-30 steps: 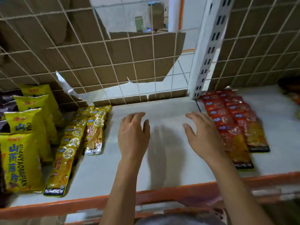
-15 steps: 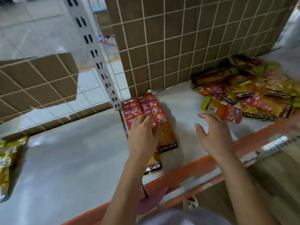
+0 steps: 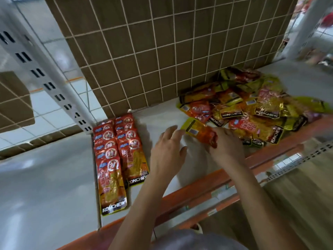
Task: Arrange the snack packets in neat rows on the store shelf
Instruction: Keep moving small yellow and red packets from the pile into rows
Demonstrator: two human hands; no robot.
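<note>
Between left hand [image 3: 167, 154] and right hand [image 3: 228, 147]: one snack packet [image 3: 199, 131]. Right grips its red end; left, fingers loose, beside the yellow end. Likely light, pliable, slippery; pinch an end seam.

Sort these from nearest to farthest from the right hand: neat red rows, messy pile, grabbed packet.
1. packet: gripped by the right hand.
2. messy pile: just right of it.
3. neat red rows: far left, beyond the left hand.

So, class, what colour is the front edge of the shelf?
Orange: the shelf's front edge shows best in the head view.
</note>
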